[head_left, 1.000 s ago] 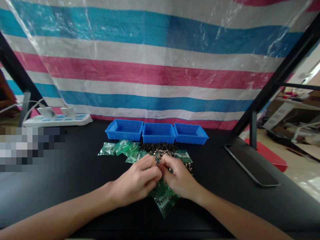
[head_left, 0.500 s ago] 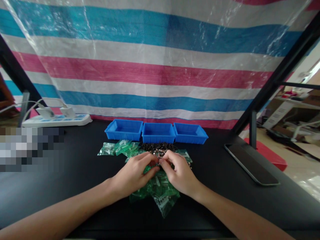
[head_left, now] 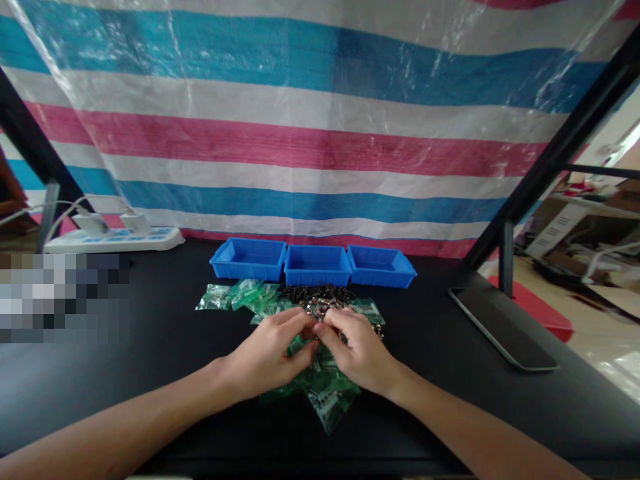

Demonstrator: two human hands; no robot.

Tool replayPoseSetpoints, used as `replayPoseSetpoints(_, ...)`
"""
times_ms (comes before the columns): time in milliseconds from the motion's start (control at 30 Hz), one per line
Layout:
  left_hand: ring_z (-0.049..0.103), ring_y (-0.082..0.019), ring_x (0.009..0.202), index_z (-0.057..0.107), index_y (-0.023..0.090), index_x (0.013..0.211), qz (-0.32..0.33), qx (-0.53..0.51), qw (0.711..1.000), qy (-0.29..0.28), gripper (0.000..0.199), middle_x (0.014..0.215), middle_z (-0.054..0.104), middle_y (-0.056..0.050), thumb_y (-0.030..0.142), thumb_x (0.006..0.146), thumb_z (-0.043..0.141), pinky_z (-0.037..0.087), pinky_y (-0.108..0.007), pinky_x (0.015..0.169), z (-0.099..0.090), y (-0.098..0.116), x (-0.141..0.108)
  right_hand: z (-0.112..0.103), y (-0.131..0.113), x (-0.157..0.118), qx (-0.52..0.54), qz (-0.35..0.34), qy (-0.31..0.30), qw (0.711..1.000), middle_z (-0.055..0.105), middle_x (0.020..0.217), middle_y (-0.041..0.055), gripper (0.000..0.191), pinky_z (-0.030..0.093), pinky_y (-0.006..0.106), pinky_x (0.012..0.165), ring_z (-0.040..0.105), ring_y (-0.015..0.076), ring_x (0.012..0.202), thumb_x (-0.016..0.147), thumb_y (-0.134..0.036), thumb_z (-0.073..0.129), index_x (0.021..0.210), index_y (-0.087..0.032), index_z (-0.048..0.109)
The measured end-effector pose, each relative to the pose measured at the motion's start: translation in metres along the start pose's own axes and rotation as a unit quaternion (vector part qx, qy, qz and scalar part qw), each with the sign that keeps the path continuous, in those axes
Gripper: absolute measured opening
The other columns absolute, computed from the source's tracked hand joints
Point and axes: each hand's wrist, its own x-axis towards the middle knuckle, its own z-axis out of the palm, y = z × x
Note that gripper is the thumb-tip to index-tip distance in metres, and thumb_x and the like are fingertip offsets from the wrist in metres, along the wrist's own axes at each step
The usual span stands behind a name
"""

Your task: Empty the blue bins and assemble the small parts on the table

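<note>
My left hand (head_left: 273, 348) and my right hand (head_left: 364, 348) meet fingertip to fingertip over the small parts, both with fingers pinched together. What they hold between the tips is too small and covered to make out. Beneath my palms lie green-tinted clear plastic packets (head_left: 327, 390), partly hidden by the hands. Just beyond my fingers is a pile of dark screws (head_left: 317, 292), with shinier metal pieces (head_left: 325, 304) at its near side. More green packets (head_left: 253, 293) lie to the left of the pile, and another packet (head_left: 369, 310) is right of it.
Three blue bins (head_left: 317, 267) stand in a row behind the pile. A phone (head_left: 500, 328) lies at the right on the black table (head_left: 165, 347). A white power strip (head_left: 120, 240) with plugs is at back left. Striped sheeting (head_left: 300, 153) hangs behind, between black frame bars.
My fingertips have shifted slightly, with the right thumb and fingers a little lower and closer to the left fingertips. The bins, packets and phone stay in place.
</note>
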Motion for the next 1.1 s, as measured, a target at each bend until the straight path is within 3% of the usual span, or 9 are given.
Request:
replayPoseSetpoints(233, 0.053, -0.013, 0.07, 0.051, 0.015, 0.083, 0.007, -0.008, 1.0, 0.002, 0.009, 0.077, 0.056, -0.003, 0.011, 0.077, 0.046, 0.045, -0.024, 0.062, -0.0002, -0.0006, -0.0008, -0.0009, 0.002, -0.0002, 0.091, 0.031, -0.026, 0.995, 0.035, 0.054, -0.0044, 0.029, 0.024, 0.022, 0.048, 0.035, 0.0083, 0.05, 0.086, -0.028, 0.04, 0.059, -0.018, 0.033)
replayPoseSetpoints(500, 0.054, -0.012, 0.068, 0.051, 0.015, 0.081, 0.014, -0.009, 1.0, -0.001, 0.008, 0.076, 0.056, -0.002, 0.011, 0.078, 0.046, 0.044, -0.022, 0.061, -0.0001, -0.0012, -0.0011, -0.0027, 0.0024, 0.0, 0.062, 0.012, -0.034, 0.997, 0.033, 0.052, -0.0051, 0.029, 0.022, 0.023, 0.048, 0.033, 0.0077, 0.048, 0.085, -0.027, 0.041, 0.059, -0.018, 0.032)
replayPoseSetpoints(833, 0.053, -0.013, 0.069, 0.051, 0.015, 0.082, 0.012, -0.011, 1.0, -0.009, 0.007, 0.077, 0.056, -0.003, 0.013, 0.08, 0.044, 0.044, -0.023, 0.062, -0.0003, -0.0015, -0.0012, -0.0022, 0.006, 0.0001, 0.099, 0.013, -0.041, 0.994, 0.033, 0.052, -0.005, 0.03, 0.023, 0.021, 0.046, 0.033, 0.0074, 0.049, 0.085, -0.03, 0.041, 0.059, -0.018, 0.032)
replayPoseSetpoints(933, 0.053, -0.013, 0.07, 0.05, 0.015, 0.083, 0.009, -0.019, 1.0, -0.008, 0.008, 0.077, 0.056, -0.003, 0.012, 0.078, 0.045, 0.043, -0.023, 0.063, -0.0017, -0.0021, -0.0001, -0.0011, 0.0052, -0.0002, 0.074, 0.01, -0.034, 0.997, 0.034, 0.052, -0.0049, 0.031, 0.024, 0.021, 0.046, 0.034, 0.0075, 0.048, 0.086, -0.03, 0.041, 0.059, -0.018, 0.032)
replayPoseSetpoints(1100, 0.052, -0.013, 0.071, 0.05, 0.016, 0.084, -0.002, -0.029, 0.999, -0.02, 0.013, 0.078, 0.055, -0.002, 0.009, 0.076, 0.044, 0.043, -0.023, 0.065, -0.0044, -0.0043, 0.0022, -0.0029, 0.0033, -0.0006, -0.047, -0.053, -0.012, 0.997, 0.046, 0.058, -0.0018, 0.024, 0.03, 0.024, 0.058, 0.043, 0.0116, 0.058, 0.085, -0.028, 0.042, 0.063, -0.018, 0.041)
